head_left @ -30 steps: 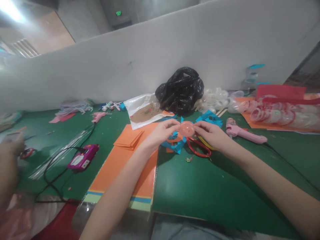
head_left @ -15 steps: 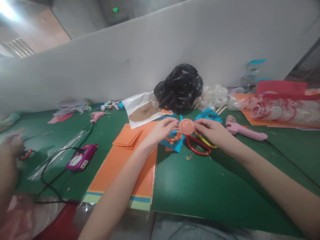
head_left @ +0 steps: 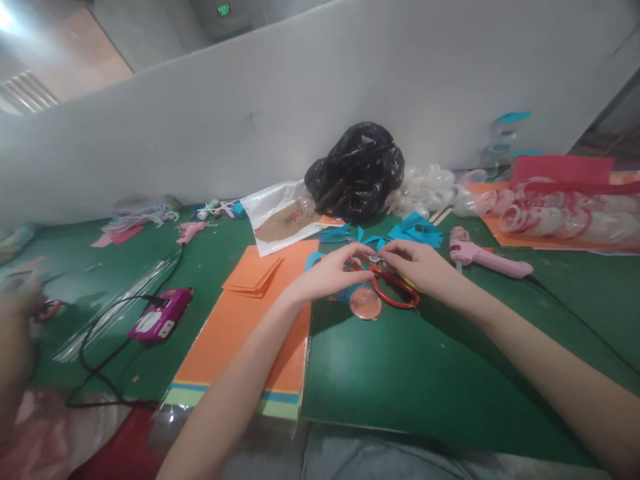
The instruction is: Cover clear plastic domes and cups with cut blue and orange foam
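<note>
**Orange-tinted plastic dome down, red-handled scissors up**

Moved: the dome, held between both hands in the earlier frame, now lies on the table just below them, apparently set down to free both hands.

Contents, largest first:
- White partition along the table's far edge, seemingly closing off the work area.
- Orange board under the person's left forearm, with loose orange card sheets stacked on it, as if kept together for use.
- Black plastic bag and a clear bag of brown granules at the back.
- Clear cups with red rims, laid in rows on an orange sheet at right, perhaps to keep them together.
- Pink glue gun near the right hand, its cord trailing away.
- Blue cut paper just beyond the hands.

Hands:
- Right hand — narrow, closed over the scissors near the pivot.
- Left hand — narrow, fingertips meeting at the blades; whether it pinches anything is hidden.

A blurred hand of another person shows at the far left.
</note>
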Tool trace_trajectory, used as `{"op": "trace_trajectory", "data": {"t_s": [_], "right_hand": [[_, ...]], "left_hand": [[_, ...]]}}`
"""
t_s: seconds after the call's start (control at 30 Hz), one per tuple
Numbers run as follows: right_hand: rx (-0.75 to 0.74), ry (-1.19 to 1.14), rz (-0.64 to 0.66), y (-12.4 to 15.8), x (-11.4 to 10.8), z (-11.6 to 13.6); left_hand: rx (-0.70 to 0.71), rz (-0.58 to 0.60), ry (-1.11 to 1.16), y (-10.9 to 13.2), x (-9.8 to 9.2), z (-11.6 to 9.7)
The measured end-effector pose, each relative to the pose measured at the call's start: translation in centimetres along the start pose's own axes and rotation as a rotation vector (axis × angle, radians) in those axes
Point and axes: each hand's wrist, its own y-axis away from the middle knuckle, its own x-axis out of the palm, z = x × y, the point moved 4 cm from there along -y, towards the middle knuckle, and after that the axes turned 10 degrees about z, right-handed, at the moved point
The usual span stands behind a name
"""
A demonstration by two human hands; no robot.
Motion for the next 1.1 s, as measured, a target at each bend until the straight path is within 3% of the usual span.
{"op": "trace_trajectory", "data": {"t_s": [0.13,0.3,0.37,0.43,0.53,0.63,0.73,0.93,1.1], "right_hand": [[-0.065,0.259,0.046,1.0,0.0,1.5],[-0.197,0.421,0.348,2.4,1.6,2.4],[-0.261,0.550,0.383,2.7,2.5,2.3],[-0.302,0.644,0.364,2.8,3.1,2.3],[-0.278,0.567,0.348,2.6,2.7,2.9],[-0.184,0.441,0.204,2.0,0.2,3.5],[-0.109,0.490,0.032,0.8,-2.7,3.1],[-0.228,0.727,-0.019,-4.1,-4.7,1.3],[0.098,0.964,0.009,-8.4,-4.4,0.2]], "left_hand": [[-0.009,-0.009,-0.015,-0.3,0.1,0.4],[-0.033,-0.279,0.073,-1.0,-1.1,1.9],[-0.018,-0.351,0.087,-1.2,-1.5,2.2],[-0.003,-0.382,0.085,-1.2,-1.7,2.3],[0.036,-0.405,0.052,-1.1,-1.9,2.1],[0.087,-0.469,0.042,-1.0,-2.3,2.0],[0.079,-0.553,0.054,-0.8,-3.0,2.3],[0.036,-0.553,-0.012,-0.5,-3.1,2.1],[0.030,-0.500,-0.158,-0.4,-2.5,2.0]]}}
